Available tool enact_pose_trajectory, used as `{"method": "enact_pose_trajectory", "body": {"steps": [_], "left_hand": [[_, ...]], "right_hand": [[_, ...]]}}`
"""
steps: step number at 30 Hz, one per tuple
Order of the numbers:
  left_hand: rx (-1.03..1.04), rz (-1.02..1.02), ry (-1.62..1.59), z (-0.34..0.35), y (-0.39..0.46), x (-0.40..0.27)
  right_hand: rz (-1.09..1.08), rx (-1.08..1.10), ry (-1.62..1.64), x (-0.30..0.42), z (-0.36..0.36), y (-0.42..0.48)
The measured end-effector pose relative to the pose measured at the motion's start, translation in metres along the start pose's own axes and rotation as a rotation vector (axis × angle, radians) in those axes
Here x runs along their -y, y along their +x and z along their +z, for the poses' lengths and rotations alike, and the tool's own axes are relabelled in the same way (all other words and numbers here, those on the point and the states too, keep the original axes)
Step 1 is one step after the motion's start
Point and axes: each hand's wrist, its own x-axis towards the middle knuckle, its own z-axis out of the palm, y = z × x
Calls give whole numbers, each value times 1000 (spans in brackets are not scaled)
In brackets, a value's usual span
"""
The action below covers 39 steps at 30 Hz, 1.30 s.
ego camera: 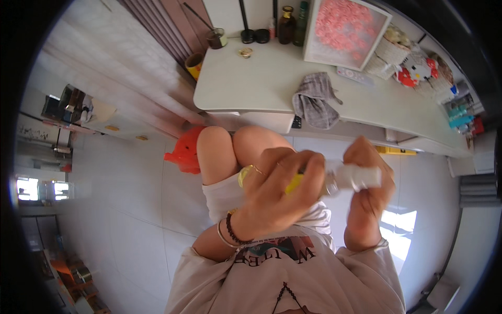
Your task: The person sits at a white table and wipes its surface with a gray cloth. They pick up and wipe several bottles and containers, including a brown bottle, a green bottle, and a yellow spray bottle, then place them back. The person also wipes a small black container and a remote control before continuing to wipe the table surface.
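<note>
My left hand (282, 192), with a ring, a dark bead bracelet and a pale bangle, is wrapped around a small bottle (294, 183). The bottle lies sideways above my lap. Yellow shows between my fingers, and its rounded yellowish end sticks out on the left. At its right end are a clear neck and a white spray or pump top (364, 177), blurred. My right hand (370, 168) is curled just behind this white top. Whether its fingers grip the top or only lie beside it is hidden by the blur and overlap.
A pale desk (251, 86) stands before my knees. On it are a crumpled grey cloth (317, 100), a remote control (355, 75), a framed pink flower picture (347, 29), a reed diffuser (217, 38) and dark bottles (287, 27). A red plastic bag (186, 153) sits beside my left knee.
</note>
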Motion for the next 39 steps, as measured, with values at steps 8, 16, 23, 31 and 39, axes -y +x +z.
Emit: {"method": "enact_pose_trajectory", "body": {"steps": [8, 16, 23, 31, 39], "left_hand": [[-29, 15, 119, 39, -23, 8], [416, -417, -702, 29, -16, 6], [292, -490, -603, 39, -24, 13], [271, -535, -626, 44, -30, 14], [279, -577, -690, 44, -30, 13]], "right_hand": [[113, -3, -79, -22, -1, -12], [-126, 365, 22, -45, -27, 10], [173, 256, 188, -29, -24, 11], [214, 238, 236, -31, -22, 6], [270, 152, 394, -24, -14, 5]]}}
